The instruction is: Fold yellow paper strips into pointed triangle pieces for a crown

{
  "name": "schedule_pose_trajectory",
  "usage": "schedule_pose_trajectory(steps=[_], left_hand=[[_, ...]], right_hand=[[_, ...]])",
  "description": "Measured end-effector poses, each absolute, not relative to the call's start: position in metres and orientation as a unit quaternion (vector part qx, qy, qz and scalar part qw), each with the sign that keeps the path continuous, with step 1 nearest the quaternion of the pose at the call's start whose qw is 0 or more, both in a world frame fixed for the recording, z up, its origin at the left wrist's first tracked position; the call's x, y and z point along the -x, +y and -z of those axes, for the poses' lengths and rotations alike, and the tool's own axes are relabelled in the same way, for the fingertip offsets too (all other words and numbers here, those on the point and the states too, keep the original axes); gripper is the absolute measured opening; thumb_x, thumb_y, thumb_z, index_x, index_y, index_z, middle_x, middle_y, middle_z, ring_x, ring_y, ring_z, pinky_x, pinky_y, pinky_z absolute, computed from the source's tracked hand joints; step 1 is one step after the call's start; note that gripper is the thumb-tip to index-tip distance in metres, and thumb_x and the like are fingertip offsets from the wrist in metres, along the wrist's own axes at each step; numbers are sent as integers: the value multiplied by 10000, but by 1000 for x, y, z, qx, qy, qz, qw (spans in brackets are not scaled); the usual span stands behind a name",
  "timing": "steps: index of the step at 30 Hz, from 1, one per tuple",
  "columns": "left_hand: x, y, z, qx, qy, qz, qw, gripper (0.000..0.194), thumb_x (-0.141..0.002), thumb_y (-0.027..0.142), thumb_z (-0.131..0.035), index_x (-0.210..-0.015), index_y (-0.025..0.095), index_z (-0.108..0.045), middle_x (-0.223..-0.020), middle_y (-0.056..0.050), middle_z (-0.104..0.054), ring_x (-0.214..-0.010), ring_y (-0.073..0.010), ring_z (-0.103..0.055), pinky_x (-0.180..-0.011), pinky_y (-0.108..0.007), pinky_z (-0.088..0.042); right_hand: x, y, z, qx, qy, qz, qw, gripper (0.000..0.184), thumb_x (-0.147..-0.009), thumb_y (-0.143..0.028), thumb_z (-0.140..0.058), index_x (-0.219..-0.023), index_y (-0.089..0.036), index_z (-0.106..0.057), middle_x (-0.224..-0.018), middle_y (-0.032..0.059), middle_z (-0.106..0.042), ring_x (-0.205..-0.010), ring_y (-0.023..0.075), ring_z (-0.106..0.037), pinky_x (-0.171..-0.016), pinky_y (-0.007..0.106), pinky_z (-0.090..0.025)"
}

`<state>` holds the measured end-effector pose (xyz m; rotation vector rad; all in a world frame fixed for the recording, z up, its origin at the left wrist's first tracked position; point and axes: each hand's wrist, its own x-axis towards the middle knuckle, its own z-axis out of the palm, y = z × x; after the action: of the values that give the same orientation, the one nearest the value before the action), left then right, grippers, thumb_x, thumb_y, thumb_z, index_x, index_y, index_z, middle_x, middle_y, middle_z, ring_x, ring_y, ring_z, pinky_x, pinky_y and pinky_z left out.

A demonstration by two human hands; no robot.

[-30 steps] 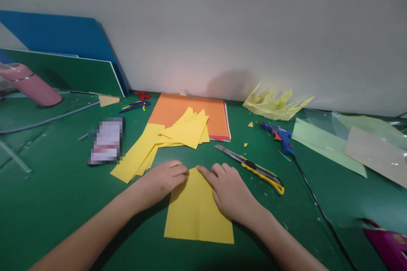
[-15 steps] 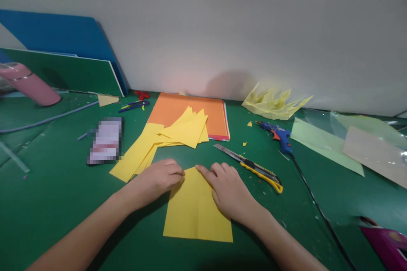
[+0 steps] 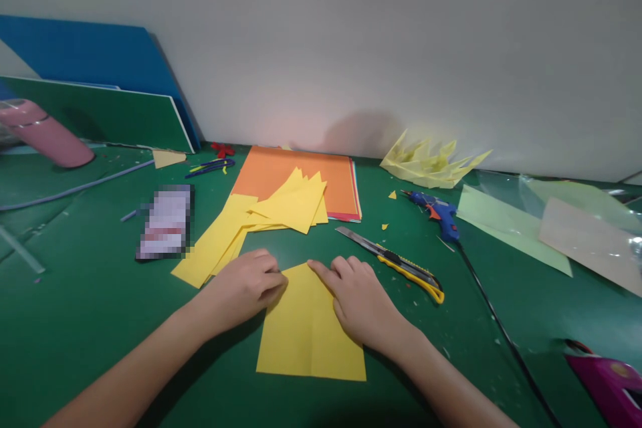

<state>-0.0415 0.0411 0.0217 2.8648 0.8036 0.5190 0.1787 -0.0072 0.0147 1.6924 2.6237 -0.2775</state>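
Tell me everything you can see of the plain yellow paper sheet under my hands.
The plain yellow paper sheet lies on the green tabletop, its near edge straight and a faint lengthwise crease near its middle. The bare left hand touches its far left corner; the bare right hand covers part of its right side, hiding the far right corner.

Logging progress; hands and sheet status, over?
Left hand, right hand on yellow sheet. Sheet creased down middle. Box cutter right of sheet, blade out.

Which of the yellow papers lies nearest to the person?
The creased sheet under the right hand, left hand at its edge; the other yellow papers lie farther back.
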Motion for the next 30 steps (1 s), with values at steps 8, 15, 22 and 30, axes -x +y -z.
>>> schedule_pose_trajectory(steps=[8,15,22,30], left_hand=[[33,32,-11,-913,376,-154,29,251,-927,165,-409,-738,152,-573,-707,-37,-559,-695,-183,-504,-633,-302,-409],[33,38,-9,-865,477,-120,98,289,-806,419,-617,-699,184,-486,-688,-3,-512,-672,-197,-486,-597,-306,-369],[28,35,-12,-852,461,-167,184,134,-788,215,-541,-695,197,-446,-700,8,-508,-698,-183,-485,-619,-294,-386],[25,29,-11,-919,268,-201,208,114,-812,242,-612,-802,178,-518,-985,-80,-621,-906,-215,-553,-799,-363,-457]], right_hand=[[-179,-7,-12,-545,832,102,1,676,-792,-44,-408,-1439,-218,-311,-1032,94,-536,-871,246,-417,-733,366,-308],[-178,-8,-14,-552,827,107,3,615,-819,-66,-418,-1414,-205,-356,-1046,98,-539,-897,242,-420,-759,362,-303],[-178,-7,-11,-547,832,90,0,641,-807,-58,-428,-1423,-211,-336,-1017,92,-534,-876,234,-418,-733,349,-306],[-183,-12,4,-548,831,63,-73,648,-771,-29,-383,-1410,-113,-316,-1074,120,-536,-888,249,-413,-767,382,-331]])
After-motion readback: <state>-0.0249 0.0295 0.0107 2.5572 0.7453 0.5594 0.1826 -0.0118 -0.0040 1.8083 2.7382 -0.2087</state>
